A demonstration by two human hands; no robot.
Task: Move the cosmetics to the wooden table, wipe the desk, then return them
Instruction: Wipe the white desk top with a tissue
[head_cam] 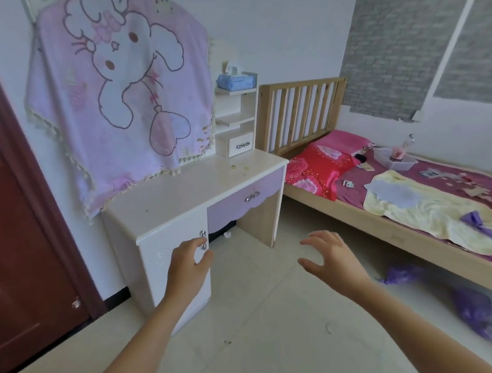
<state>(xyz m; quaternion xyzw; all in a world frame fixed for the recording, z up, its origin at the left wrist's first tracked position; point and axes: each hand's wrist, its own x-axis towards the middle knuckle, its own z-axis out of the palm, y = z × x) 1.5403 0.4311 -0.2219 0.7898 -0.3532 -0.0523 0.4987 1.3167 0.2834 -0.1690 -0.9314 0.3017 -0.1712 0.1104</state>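
In the head view my left hand (190, 263) and right hand (328, 256) hang open and empty at lower centre, the cosmetics (397, 154) lie on the bed (357, 216) at right, so I'd fetch the blue pack (236, 81), likely wipes, and scrub the yellowish spots (239, 167) on the bare table (181, 193).

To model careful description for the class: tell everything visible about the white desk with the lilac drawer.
The white desk stands on pale tiles beside a wooden bed. Its lilac drawer has a scalloped edge and a silver bow handle; a white cupboard door sits left of it. A white shelf tower rises at the back right, with yellowish stains on the top. A pink rabbit cloth drapes onto the back edge. The left hand hovers before the cupboard; contact unclear.
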